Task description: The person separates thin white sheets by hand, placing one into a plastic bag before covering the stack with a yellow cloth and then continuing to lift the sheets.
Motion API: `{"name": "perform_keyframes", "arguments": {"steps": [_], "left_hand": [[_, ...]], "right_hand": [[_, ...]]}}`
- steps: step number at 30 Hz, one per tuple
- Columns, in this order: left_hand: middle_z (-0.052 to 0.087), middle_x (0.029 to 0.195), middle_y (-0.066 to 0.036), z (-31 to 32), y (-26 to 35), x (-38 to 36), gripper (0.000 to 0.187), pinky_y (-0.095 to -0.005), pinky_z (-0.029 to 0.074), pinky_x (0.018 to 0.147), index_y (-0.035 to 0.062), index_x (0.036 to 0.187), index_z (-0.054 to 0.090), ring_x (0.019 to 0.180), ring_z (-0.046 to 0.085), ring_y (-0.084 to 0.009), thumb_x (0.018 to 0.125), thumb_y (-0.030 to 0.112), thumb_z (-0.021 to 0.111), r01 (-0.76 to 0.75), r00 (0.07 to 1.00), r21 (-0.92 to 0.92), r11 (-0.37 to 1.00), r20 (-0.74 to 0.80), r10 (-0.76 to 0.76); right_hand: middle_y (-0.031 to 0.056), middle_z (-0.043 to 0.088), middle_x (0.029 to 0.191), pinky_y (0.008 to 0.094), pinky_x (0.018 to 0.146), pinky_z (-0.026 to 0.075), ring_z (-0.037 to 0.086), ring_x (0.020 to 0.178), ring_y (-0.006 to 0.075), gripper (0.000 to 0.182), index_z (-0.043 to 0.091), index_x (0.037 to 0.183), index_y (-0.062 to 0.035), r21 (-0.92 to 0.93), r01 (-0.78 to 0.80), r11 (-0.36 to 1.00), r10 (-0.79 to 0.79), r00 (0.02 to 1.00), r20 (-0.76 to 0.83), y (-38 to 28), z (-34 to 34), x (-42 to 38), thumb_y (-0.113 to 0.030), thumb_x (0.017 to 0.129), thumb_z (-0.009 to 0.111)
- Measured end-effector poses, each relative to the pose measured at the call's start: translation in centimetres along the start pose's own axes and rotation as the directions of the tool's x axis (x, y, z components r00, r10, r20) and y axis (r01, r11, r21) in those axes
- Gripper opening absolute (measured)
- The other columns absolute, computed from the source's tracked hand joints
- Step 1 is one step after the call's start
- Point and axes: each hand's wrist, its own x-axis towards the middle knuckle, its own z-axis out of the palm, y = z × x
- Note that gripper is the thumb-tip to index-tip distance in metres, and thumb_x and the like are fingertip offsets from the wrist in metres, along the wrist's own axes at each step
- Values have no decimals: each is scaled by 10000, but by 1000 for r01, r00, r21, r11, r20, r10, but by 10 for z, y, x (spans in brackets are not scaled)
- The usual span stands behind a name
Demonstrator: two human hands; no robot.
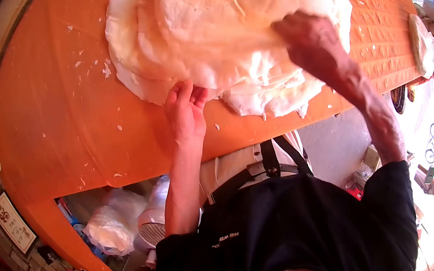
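Note:
A thick, layered pile of soft white wadding (201, 17) lies on the orange table, its lower edge ragged and folded. At the near left edge of the pile, my left hand (186, 109) is palm-up with its fingers curled and closed on the wadding's edge. My right hand (311, 38) is raised over the right part of the pile, closed in a fist on the wadding. The edge of the top layer between my hands is blurred. What lies inside my right fist is mostly hidden.
Small white tufts are scattered over the orange table (56, 118). Its right part has a grid of raised patches. Plastic-wrapped bundles (111, 229) sit under the table at left. A framed sheet (13, 222) leans beyond the left edge. A white bundle (421, 45) stands at the far right.

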Motion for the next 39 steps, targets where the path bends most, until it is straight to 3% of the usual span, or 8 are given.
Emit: {"name": "perform_keyframes", "arguments": {"steps": [13,17,20,23,25,30,35,39], "left_hand": [[640,1132,-121,18,7,10,262,-470,564,873,45,1186,553,1023,640,-270,963,177,508,156,927,-221,963,370,-65],[627,1165,-160,11,14,16,314,-489,548,916,0,1214,537,1060,626,-301,973,188,466,174,892,-301,938,452,-20],[596,1205,-224,24,19,12,333,-480,526,951,-30,1209,531,1105,598,-341,976,196,460,250,860,-360,899,509,-35],[587,1206,-242,35,34,2,339,-467,511,972,-22,1217,529,1119,585,-359,978,209,464,208,876,-266,941,479,-58],[621,1121,-209,26,31,-2,300,-413,529,901,-9,1184,535,1036,626,-320,977,204,486,127,930,-94,987,357,-86],[638,1016,-142,-4,18,-13,261,-338,538,802,-4,1168,531,904,653,-234,956,148,534,69,997,255,965,11,-74],[623,1007,-116,-16,23,-2,341,-333,548,782,-38,1220,505,886,647,-203,924,113,583,-53,988,231,971,-128,85],[620,1034,-112,-24,31,16,407,-328,545,792,-40,1279,474,908,647,-209,923,109,603,-42,989,173,984,-130,65]], "right_hand": [[111,626,851,415,700,511,609,852,305,213,619,904,-38,120,-79,990,67,992,105,-75,43,33,-154,729,657],[164,588,1138,448,885,478,564,1094,360,411,571,1115,-27,176,49,983,-17,984,-177,-78,54,4,-135,730,669],[127,619,921,438,749,504,607,926,343,195,604,914,-39,38,66,997,-48,937,-347,-52,72,13,-96,729,621],[154,664,922,397,754,530,656,894,295,285,634,991,-67,73,-119,990,114,991,72,-38,48,31,17,723,582],[114,686,816,384,647,534,674,753,221,171,652,925,-95,-352,-129,927,202,963,180,-24,-4,66,-14,784,599],[149,691,866,374,749,526,671,844,254,191,669,969,-61,-401,-109,910,7,969,-249,-23,-110,70,-51,783,626],[185,696,917,363,852,518,668,935,287,241,686,1013,-26,-235,-95,967,122,987,105,-35,-57,64,-88,782,653],[172,638,722,440,623,504,639,693,352,123,672,872,-95,-44,-103,994,108,987,122,7,-6,83,-66,806,572]]}}
